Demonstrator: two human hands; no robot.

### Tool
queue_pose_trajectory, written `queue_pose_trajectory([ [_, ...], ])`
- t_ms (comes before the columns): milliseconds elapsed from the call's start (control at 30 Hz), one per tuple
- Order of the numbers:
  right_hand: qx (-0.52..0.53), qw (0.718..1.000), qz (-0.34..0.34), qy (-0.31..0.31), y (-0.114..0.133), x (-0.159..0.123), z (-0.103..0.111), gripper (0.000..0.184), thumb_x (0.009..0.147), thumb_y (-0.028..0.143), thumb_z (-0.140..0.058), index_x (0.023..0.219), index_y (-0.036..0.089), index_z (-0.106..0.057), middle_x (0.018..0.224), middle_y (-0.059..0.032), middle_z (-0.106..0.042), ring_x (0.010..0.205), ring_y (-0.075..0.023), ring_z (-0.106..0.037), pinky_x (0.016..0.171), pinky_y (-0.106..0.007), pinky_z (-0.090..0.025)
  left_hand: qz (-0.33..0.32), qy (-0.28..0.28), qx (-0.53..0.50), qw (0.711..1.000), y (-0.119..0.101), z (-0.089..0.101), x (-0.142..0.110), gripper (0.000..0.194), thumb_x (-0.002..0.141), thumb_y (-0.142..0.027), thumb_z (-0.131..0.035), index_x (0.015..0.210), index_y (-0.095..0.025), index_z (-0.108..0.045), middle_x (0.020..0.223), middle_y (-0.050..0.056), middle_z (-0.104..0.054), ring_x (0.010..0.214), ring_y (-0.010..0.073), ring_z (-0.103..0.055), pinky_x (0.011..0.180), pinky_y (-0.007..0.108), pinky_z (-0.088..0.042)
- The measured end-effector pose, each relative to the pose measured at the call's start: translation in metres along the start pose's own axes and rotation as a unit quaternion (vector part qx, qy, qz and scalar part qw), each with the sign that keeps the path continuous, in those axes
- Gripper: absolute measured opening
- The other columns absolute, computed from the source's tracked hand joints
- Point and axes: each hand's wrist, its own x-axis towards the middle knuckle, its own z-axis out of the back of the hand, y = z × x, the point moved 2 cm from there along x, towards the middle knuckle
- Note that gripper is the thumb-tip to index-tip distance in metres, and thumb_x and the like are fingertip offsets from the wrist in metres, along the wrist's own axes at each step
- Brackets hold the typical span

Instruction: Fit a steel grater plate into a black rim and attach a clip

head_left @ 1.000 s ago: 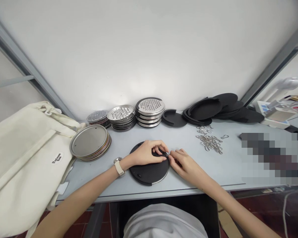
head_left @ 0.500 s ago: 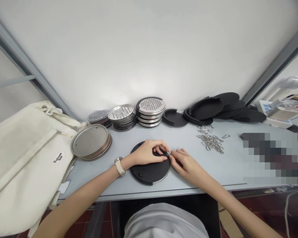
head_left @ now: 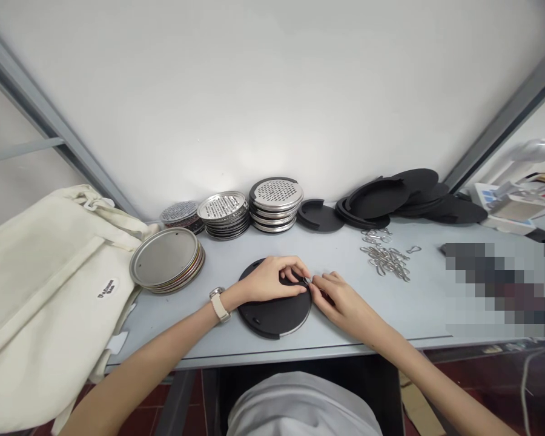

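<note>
Flat on the table near its front edge lies a black round cover point(head_left: 275, 316), with a strip of metal rim showing at its lower right. My left hand point(head_left: 275, 278) rests over its upper part, fingers curled around the right edge. Between my left thumb and forefinger sits a small metal snap hook point(head_left: 306, 280), at the cover's rim. From the right, my right hand point(head_left: 338, 297) pinches the snap hook with thumb and forefinger. Part of the hook is hidden by the fingertips. A small dark nub point(head_left: 255, 321) stands on the cover's lower left.
Behind stand stacks of round grater plates point(head_left: 221, 207) and perforated discs point(head_left: 278, 194). Plain metal lids point(head_left: 164, 257) are stacked at left beside a cream bag point(head_left: 49, 303). Black covers point(head_left: 376, 198) lie back right, before them a pile of snap hooks point(head_left: 386, 259).
The camera view has shifted slightly. Both hands stay at the cover's right rim with the snap hook, with hardly any movement.
</note>
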Motion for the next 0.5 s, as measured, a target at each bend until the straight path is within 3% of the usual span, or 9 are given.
queue_pose_trajectory([
  [500,-0.002,1.000,0.002,0.000,-0.0001,-0.0002,0.0000,0.025,0.093,0.019,-0.038,0.069,0.021,-0.043,0.060,0.0016,-0.044,0.057,-0.0149,-0.041,0.064,-0.030,-0.036,0.011,0.003,-0.001,1.000,-0.0014,-0.0001,0.0005,0.020,0.075,-0.017,-0.063,0.096,-0.016,-0.062,0.094,0.003,-0.067,0.078,0.0109,-0.060,0.072,0.021,-0.044],
])
